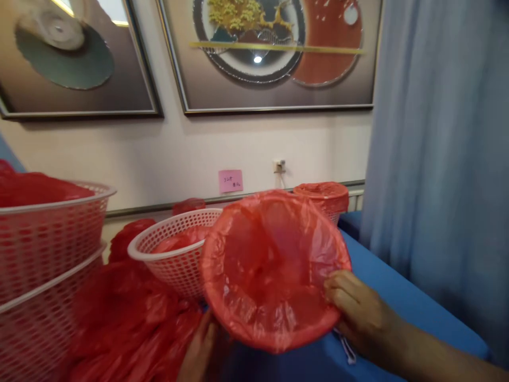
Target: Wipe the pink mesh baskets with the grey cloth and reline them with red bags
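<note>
A round basket lined with a red plastic bag point(274, 265) is tilted with its mouth toward me, and the bag is folded over its rim. My right hand point(353, 300) grips the rim on the right, fingers curled over the edge. Low on the left, my left hand point(202, 339) is closed against the basket's outer side; its fingers are partly hidden and blurred. Beside it lies a heap of red plastic bags point(139, 318). Just behind the held basket stands a white perforated basket point(175, 260) with red plastic inside.
Stacked white baskets point(51, 239) with red plastic on top stand at the left. Another red-lined basket point(324, 197) sits at the back on the blue surface point(413, 297). A blue curtain point(437, 159) hangs at the right. A pink note point(230, 181) is on the wall.
</note>
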The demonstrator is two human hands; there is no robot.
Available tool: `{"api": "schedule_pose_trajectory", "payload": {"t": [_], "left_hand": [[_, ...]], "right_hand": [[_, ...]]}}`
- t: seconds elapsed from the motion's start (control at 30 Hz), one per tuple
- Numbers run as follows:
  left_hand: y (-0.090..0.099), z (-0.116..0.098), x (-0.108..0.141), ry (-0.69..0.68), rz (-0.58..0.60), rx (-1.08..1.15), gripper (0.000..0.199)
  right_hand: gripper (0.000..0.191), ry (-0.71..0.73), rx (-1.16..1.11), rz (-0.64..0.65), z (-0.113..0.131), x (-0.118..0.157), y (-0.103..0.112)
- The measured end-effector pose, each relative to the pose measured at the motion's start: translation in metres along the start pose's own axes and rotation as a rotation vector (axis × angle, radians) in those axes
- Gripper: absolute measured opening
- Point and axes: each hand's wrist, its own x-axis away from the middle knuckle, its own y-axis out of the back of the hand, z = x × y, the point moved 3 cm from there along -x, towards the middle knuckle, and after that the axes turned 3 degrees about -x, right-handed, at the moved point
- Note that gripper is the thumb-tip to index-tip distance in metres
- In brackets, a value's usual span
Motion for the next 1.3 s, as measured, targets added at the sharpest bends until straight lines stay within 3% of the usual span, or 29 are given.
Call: {"api": "schedule_pose_trajectory", "payload": {"t": [0.07,0.17,0.4,0.53,0.73,0.87,0.97,1.13,1.2,1.3], "left_hand": [[-0.009,-0.01,0.012,0.068,0.03,0.241,0.066],[-0.022,-0.022,0.023,0.186,0.023,0.538,0.046],[-0.039,-0.046,0.009,0.297,0.065,0.706,0.032],[-0.037,-0.051,0.001,0.322,0.071,0.655,0.024],[-0.032,-0.063,-0.004,0.275,0.079,0.562,0.018],[-0.026,-0.075,-0.005,0.228,0.017,0.529,0.023],[-0.018,-0.089,-0.006,0.087,-0.04,0.4,0.026],[-0.003,-0.121,-0.006,-0.297,-0.216,-0.037,0.031],[-0.003,-0.134,-0.007,-0.296,-0.183,-0.094,0.03],[-0.013,-0.153,-0.015,-0.158,-0.033,-0.013,0.03]], "right_hand": [[0.017,-0.065,-0.012,0.036,0.007,0.009,-0.012],[0.019,-0.096,0.016,-0.019,0.006,0.015,-0.012],[0.021,-0.055,-0.048,-0.085,-0.016,-0.017,0.016],[0.019,-0.096,-0.074,-0.027,-0.017,-0.015,0.013],[0.023,-0.044,-0.014,-0.012,-0.01,-0.001,0.004],[0.02,-0.02,0.029,-0.005,-0.012,-0.006,0.003],[0.016,-0.019,0.087,0.068,-0.014,-0.013,0.002],[0.012,-0.022,0.174,0.142,-0.014,-0.029,0.0],[0.008,0.005,0.212,0.18,-0.01,-0.035,-0.001],[0.017,0.029,0.202,0.263,-0.002,-0.045,-0.004]]}}
